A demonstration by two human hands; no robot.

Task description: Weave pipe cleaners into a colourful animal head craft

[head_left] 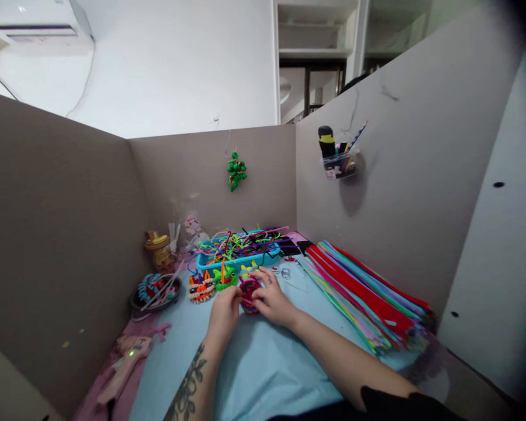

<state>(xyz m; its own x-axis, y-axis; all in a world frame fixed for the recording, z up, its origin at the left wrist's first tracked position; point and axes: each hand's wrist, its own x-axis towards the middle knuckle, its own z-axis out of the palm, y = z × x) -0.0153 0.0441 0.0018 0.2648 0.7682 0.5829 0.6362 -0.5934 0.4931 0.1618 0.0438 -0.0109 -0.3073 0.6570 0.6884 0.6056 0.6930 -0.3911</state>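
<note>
Between my two hands is a small magenta and multicoloured pipe-cleaner piece (249, 287), partly covered by my fingers. My left hand (226, 307) pinches its left side with the fingers closed. From the right, my right hand (273, 301) grips it with thumb and fingers bent around its edge. Just beyond stand a green pipe-cleaner figure (225, 278) and a yellow one (248, 269). Left of these is an orange and cream pipe-cleaner piece (201, 287). Small scissors (284, 273) lie past my right hand.
A blue tray (206, 263) heaped with pipe cleaners is at the back. Long bundles of pipe cleaners (363, 292) lie right. At left are a dark bowl (175, 297), a jar (161, 254) and a pink glue gun (125, 365) with a green light. Grey partitions (193, 193) surround the table.
</note>
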